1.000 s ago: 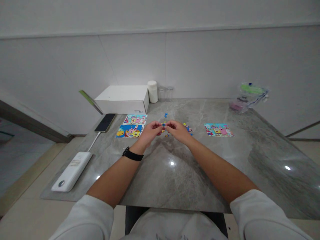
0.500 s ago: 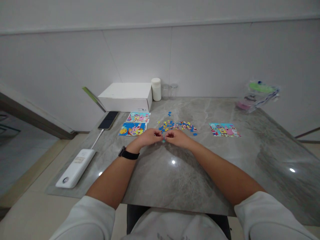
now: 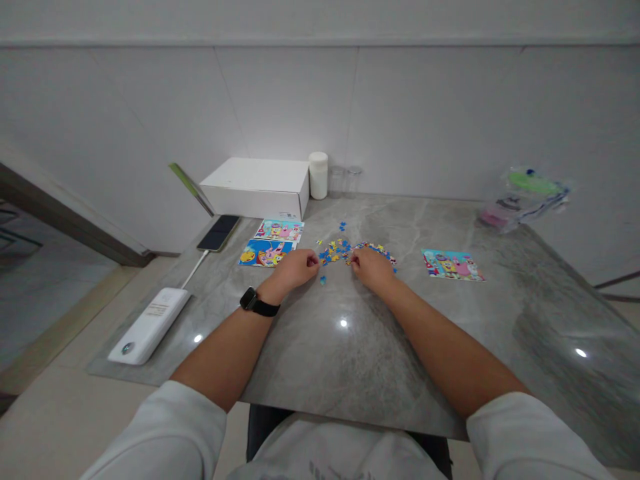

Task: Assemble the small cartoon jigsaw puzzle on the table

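A heap of small jigsaw puzzle pieces (image 3: 334, 252), mostly blue and yellow, lies spread in a band on the grey table. My left hand (image 3: 298, 268) rests just left of it, fingers curled together; whatever they hold, if anything, is hidden. At the near side of the heap is my right hand (image 3: 373, 268), its thumb and fingers pinched and partly covering the pieces there. A blue-green puzzle piece (image 3: 323, 280) lies alone between the hands, touched by neither. Two cartoon picture cards, the upper card (image 3: 279, 230) and the blue card (image 3: 265, 253), lie behind my left hand.
Another cartoon card (image 3: 453, 265) lies to the right. A white box (image 3: 257, 187), white bottle (image 3: 318, 175) and clear glasses (image 3: 353, 179) stand by the wall. Leftward are a phone (image 3: 219, 233) and a cabled white power bank (image 3: 149, 325). A plastic bag (image 3: 523, 199) sits far right.
My hands, close together over the blue-green piece before, have moved apart. The right went right and up to the heap, the left slightly left. The piece now shows uncovered on the table.
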A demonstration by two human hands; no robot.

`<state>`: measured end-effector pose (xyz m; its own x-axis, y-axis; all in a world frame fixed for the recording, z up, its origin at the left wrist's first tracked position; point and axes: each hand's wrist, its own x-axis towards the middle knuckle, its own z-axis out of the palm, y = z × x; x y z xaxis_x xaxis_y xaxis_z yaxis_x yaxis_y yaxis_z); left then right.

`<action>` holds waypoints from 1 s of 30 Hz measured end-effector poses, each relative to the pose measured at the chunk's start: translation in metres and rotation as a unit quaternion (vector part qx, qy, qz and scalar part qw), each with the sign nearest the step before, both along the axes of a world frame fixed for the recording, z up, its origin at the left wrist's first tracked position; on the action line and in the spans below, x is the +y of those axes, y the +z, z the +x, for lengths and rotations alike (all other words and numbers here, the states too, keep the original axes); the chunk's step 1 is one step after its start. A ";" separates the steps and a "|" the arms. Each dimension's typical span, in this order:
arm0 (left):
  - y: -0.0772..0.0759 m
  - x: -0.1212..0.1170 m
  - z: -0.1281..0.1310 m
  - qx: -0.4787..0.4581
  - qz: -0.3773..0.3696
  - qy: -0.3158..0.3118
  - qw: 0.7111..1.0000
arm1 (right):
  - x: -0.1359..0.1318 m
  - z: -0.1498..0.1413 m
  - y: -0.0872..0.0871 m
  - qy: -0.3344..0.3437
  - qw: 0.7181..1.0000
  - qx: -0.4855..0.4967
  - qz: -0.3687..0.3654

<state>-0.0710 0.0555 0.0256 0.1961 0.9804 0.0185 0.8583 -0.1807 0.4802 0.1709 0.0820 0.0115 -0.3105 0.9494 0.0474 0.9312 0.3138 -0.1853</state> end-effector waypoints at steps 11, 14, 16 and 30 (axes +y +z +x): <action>-0.003 0.033 0.024 0.084 0.040 -0.007 0.996 | 0.000 -0.002 -0.002 0.020 0.998 0.044 0.042; -0.008 0.037 0.025 0.080 0.028 -0.012 0.996 | 0.001 -0.001 -0.003 0.030 0.996 0.072 0.048; -0.009 0.039 0.023 0.070 0.022 -0.012 0.997 | 0.001 -0.001 -0.004 0.033 0.995 0.084 0.051; -0.009 0.045 0.014 -0.041 -0.014 -0.043 0.998 | 0.000 -0.006 -0.006 0.058 0.986 0.153 0.030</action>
<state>-0.0572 0.1005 0.0169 0.2789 0.9603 0.0102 0.7977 -0.2375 0.5543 0.1652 0.0824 0.0051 -0.3793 0.9008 0.2112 0.7916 0.4342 -0.4299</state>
